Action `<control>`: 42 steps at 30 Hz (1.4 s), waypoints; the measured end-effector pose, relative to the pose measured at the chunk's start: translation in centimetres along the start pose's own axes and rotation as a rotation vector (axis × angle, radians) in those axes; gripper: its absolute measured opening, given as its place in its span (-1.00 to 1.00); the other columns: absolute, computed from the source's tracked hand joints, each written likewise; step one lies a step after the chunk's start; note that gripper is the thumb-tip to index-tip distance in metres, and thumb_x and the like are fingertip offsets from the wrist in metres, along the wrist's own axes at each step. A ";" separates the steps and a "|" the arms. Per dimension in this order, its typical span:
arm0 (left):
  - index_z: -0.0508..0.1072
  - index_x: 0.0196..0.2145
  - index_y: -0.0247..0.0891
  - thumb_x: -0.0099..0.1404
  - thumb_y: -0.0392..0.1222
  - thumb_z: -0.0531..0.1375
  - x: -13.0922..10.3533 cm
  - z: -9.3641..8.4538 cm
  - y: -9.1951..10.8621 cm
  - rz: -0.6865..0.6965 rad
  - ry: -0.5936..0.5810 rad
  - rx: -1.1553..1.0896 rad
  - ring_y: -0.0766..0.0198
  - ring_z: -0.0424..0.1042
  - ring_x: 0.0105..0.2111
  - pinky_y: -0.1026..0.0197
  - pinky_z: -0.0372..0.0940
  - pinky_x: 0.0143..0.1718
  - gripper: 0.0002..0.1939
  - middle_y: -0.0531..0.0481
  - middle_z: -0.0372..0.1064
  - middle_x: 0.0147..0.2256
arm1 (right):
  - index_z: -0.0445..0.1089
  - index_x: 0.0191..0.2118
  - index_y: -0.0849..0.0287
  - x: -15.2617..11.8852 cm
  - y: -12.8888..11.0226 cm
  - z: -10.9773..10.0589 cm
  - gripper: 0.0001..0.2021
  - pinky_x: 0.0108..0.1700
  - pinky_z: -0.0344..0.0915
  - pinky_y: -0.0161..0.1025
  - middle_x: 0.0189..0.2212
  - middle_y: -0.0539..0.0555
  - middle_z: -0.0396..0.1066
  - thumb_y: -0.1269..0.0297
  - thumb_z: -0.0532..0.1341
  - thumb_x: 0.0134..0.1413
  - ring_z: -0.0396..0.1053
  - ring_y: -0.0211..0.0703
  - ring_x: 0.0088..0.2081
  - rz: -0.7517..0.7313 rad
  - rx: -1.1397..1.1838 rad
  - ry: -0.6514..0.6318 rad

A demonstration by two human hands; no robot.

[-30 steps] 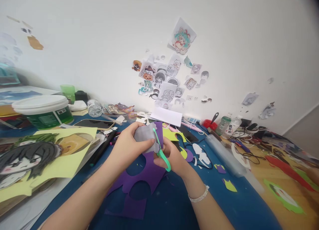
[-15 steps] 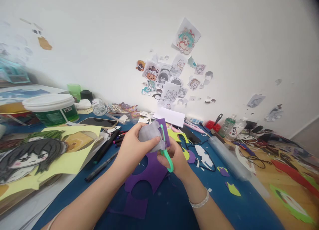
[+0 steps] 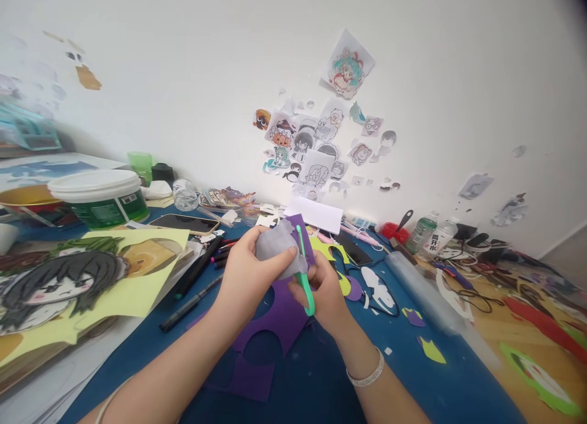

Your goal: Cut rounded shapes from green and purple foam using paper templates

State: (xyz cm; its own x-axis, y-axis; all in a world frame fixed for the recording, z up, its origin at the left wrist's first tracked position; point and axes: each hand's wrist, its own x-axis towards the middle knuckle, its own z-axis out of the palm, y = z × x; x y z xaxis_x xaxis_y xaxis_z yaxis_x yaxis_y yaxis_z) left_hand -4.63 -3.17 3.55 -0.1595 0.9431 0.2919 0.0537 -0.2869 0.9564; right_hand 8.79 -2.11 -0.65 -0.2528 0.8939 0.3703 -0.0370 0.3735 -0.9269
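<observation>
My left hand pinches a grey paper cutout, its thumb lying across the front. Behind the cutout is a purple sheet, whose upper part sticks out at the right. My right hand is closed on green-handled scissors, which point upward along the right edge of the cutout. How far the blades are apart is too small to tell. Below both hands, a larger purple sheet with rounded cut-outs lies on the blue table cover.
At the left are a white-lidded tub, a phone, pens and a yellow sheet with a drawn figure. Paper scraps, a clear plastic roll and bottles are at the right.
The whole view has shifted slightly. The scissors have turned a little more upright beside the grey cutout. Both hands keep their hold.
</observation>
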 end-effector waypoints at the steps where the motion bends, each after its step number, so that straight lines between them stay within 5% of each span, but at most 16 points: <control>1: 0.29 -0.42 -0.22 -0.01 -0.13 0.22 0.0 0.0 0.0 0.005 0.002 0.015 0.29 0.28 -0.48 0.34 0.20 -0.53 -0.79 0.13 0.28 -0.52 | 0.22 -0.17 0.15 0.0 0.0 0.0 -0.61 -0.58 0.00 -0.43 -0.71 -0.20 0.08 0.39 0.27 -0.22 0.02 -0.41 -0.65 0.006 -0.013 0.001; 7: 0.30 -0.41 -0.23 -0.03 -0.12 0.23 0.3 0.0 0.0 -0.013 -0.048 0.094 0.32 0.26 -0.49 0.35 0.17 -0.54 -0.77 0.14 0.24 -0.53 | 0.15 -0.12 0.16 0.4 -0.1 -0.5 -0.49 -0.54 0.06 -0.40 -0.57 -0.09 0.29 0.32 0.30 -0.28 0.16 -0.35 -0.59 0.024 -0.013 -0.046; 13: 0.30 -0.46 -0.27 -0.03 -0.08 0.23 0.4 -0.2 0.3 -0.047 -0.074 0.019 0.33 0.24 -0.51 0.36 0.16 -0.56 -0.76 0.12 0.24 -0.55 | 0.16 -0.12 0.17 0.2 -0.3 -0.5 -0.52 -0.55 0.02 -0.38 -0.66 -0.13 0.24 0.32 0.29 -0.23 0.08 -0.38 -0.63 0.047 -0.071 -0.037; 22: 0.28 -0.51 -0.26 -0.02 -0.06 0.21 0.4 -0.3 0.2 -0.026 -0.075 0.085 0.37 0.19 -0.57 0.38 0.10 -0.61 -0.76 0.15 0.16 -0.60 | 0.12 -0.11 0.13 0.4 -0.7 -0.2 -0.43 -0.41 0.19 -0.31 -0.47 -0.03 0.35 0.29 0.33 -0.33 0.30 -0.21 -0.42 0.029 0.014 -0.041; 30: 0.37 -0.41 -0.25 -0.03 -0.08 0.23 0.5 -0.4 0.4 -0.027 -0.095 0.042 0.31 0.30 -0.49 0.35 0.20 -0.52 -0.76 0.09 0.32 -0.50 | 0.17 -0.16 0.16 0.1 -0.3 -0.2 -0.51 -0.55 0.06 -0.39 -0.64 -0.11 0.28 0.26 0.34 -0.27 0.13 -0.35 -0.62 0.021 -0.075 -0.004; 37: 0.41 -0.45 -0.26 -0.07 -0.08 0.23 0.5 -0.6 0.7 -0.065 -0.151 0.112 0.27 0.32 -0.54 0.32 0.20 -0.58 -0.77 0.06 0.34 -0.54 | 0.09 -0.10 0.13 0.3 -0.5 -0.7 -0.36 -0.41 0.20 -0.30 -0.49 -0.03 0.35 0.25 0.39 -0.38 0.26 -0.25 -0.49 -0.025 -0.075 -0.042; 42: 0.41 -0.49 -0.30 -0.05 -0.02 0.21 0.6 -0.5 0.5 -0.074 -0.140 0.075 0.30 0.27 -0.57 0.34 0.16 -0.63 -0.74 0.05 0.29 -0.58 | 0.16 -0.17 0.13 0.2 0.1 -1.0 -0.45 -0.43 0.21 -0.32 -0.55 -0.08 0.29 0.25 0.38 -0.36 0.24 -0.27 -0.52 -0.040 -0.162 -0.038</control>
State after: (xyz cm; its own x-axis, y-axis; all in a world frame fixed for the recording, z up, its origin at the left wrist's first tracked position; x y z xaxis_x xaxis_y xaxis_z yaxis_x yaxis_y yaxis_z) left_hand -5.18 -2.86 4.21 -0.0269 0.9768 0.2125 0.1216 -0.2078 0.9706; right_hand 9.70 -1.65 -0.61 -0.2904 0.8689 0.4010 0.1084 0.4462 -0.8884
